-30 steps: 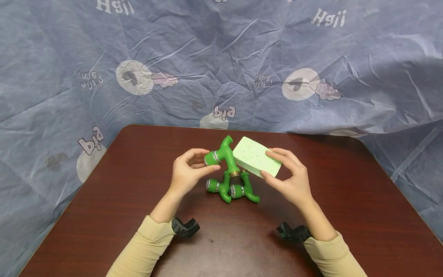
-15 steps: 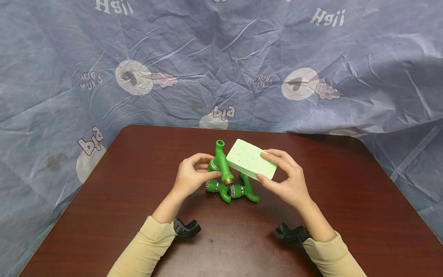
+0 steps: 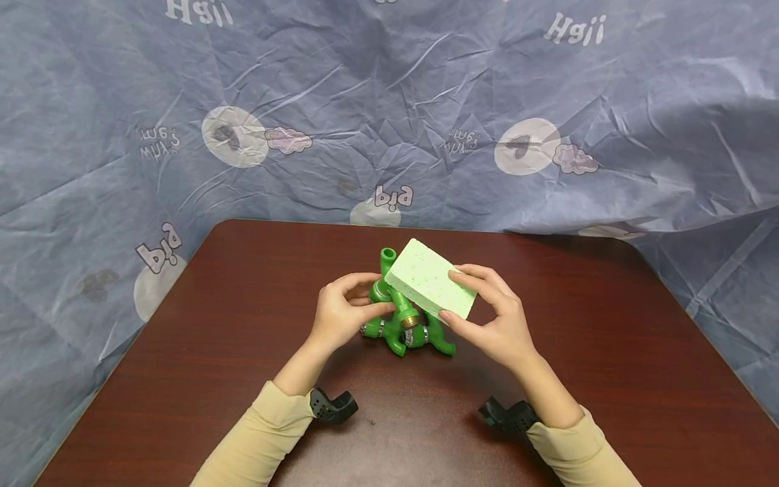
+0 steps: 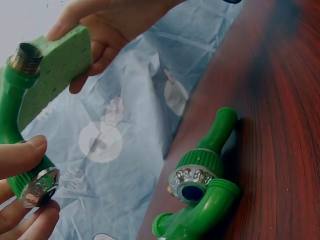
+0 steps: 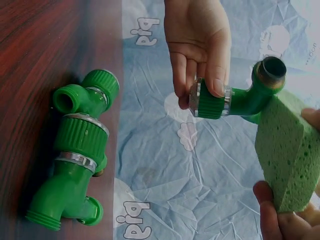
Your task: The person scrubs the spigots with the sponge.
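A green tap (image 3: 402,304) with a brass threaded end is held by its ribbed knob in my left hand (image 3: 342,312), between thumb and fingers. My right hand (image 3: 494,316) pinches a thick pale green sponge (image 3: 431,279) by its near right end. The sponge's left end lies against the tap's body and covers part of it in the head view. In the right wrist view the tap (image 5: 250,100) meets the top corner of the sponge (image 5: 285,150). Below the hands, two more green taps (image 3: 392,336) (image 3: 439,340) lie side by side on the table.
The dark reddish-brown table (image 3: 201,379) runs back to a hanging blue-grey printed cloth (image 3: 389,101). Black wrist mounts (image 3: 333,406) sit at both cuffs, above the table's front part.
The sponge has moved left and now overlaps the held tap. My left hand has turned the tap so its spout opening shows, and moved slightly right and down.
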Demonstrator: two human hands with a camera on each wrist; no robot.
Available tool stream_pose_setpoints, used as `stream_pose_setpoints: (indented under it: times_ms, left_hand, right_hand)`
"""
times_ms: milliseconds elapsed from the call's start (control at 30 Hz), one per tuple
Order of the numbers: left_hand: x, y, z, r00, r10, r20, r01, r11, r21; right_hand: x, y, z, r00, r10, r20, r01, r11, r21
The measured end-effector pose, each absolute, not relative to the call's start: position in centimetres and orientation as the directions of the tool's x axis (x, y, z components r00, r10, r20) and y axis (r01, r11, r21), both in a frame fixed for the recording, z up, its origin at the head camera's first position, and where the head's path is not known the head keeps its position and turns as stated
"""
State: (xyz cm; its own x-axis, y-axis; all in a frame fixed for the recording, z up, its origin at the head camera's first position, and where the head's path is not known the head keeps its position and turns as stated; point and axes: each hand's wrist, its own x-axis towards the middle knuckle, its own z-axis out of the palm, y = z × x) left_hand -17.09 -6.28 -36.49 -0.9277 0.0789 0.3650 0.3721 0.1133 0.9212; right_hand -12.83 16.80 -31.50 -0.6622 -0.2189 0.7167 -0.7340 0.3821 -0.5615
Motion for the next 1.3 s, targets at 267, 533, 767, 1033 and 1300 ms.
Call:
stream_pose_setpoints:
  times_ms: [267, 533, 767, 1033, 1300]
  left_hand:
    - [-17.6, -6.9, -36.8, -0.915, 0.013, 0.404, 0.401, 0.15, 0.904]
    - [-17.4, -6.7, -36.8, -0.916, 0.032, 0.401, 0.401, 0.142, 0.905]
    - [-17.1, -6.4, -37.1, -0.905, 0.076, 0.418, 0.425, 0.167, 0.89]
    - [-16.8, -5.9, -37.2, -0.903, 0.118, 0.413, 0.427, 0.141, 0.893]
    - [-16.0, -5.6, -36.2, -0.91, 0.181, 0.373, 0.39, 0.067, 0.918]
  right_hand:
    - [-13.3, 17.7, -31.4, -0.557, -0.331, 0.761, -0.83, 0.214, -0.514]
    - [-13.4, 17.6, -31.6, -0.532, -0.345, 0.773, -0.846, 0.193, -0.497]
    - [-13.3, 17.2, -31.7, -0.487, -0.416, 0.768, -0.869, 0.139, -0.476]
    - [-13.2, 16.9, -31.5, -0.473, -0.39, 0.79, -0.878, 0.136, -0.459]
    - [-13.3, 16.9, -31.5, -0.439, -0.341, 0.831, -0.899, 0.149, -0.413]
